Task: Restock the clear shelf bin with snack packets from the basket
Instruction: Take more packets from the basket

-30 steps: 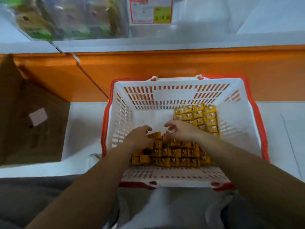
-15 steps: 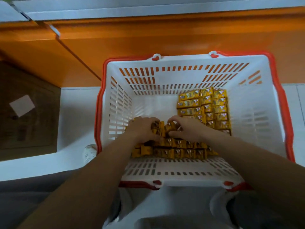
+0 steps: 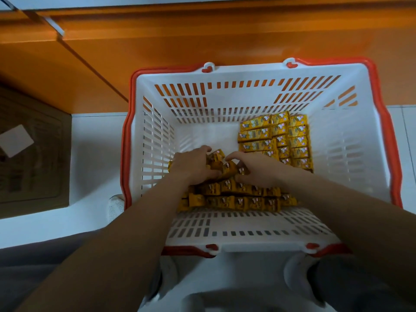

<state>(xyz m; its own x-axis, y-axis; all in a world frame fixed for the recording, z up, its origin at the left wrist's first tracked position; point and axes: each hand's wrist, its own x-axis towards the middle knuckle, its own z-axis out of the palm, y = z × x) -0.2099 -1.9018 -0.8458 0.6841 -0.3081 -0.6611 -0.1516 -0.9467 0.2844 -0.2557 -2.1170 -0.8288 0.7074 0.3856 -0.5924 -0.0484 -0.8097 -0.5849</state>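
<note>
- The left hand (image 3: pixel 193 165) and right hand (image 3: pixel 258 170), curled over a clump of snack packets (image 3: pixel 226 170) at frame centre, hide how many they hold.
- Print on the packets is too small to read.
- The basket (image 3: pixel 247 69) loses its near rim behind the right forearm, lower right.
- The cardboard box (image 3: pixel 33 158) is cut by the left edge; its markings are blurred.
- A white shoe (image 3: pixel 116 206) left of the basket is mostly hidden.

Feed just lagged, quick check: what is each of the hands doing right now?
Left hand: gripping packets in the basket.
Right hand: gripping packets from the same pile.
</note>
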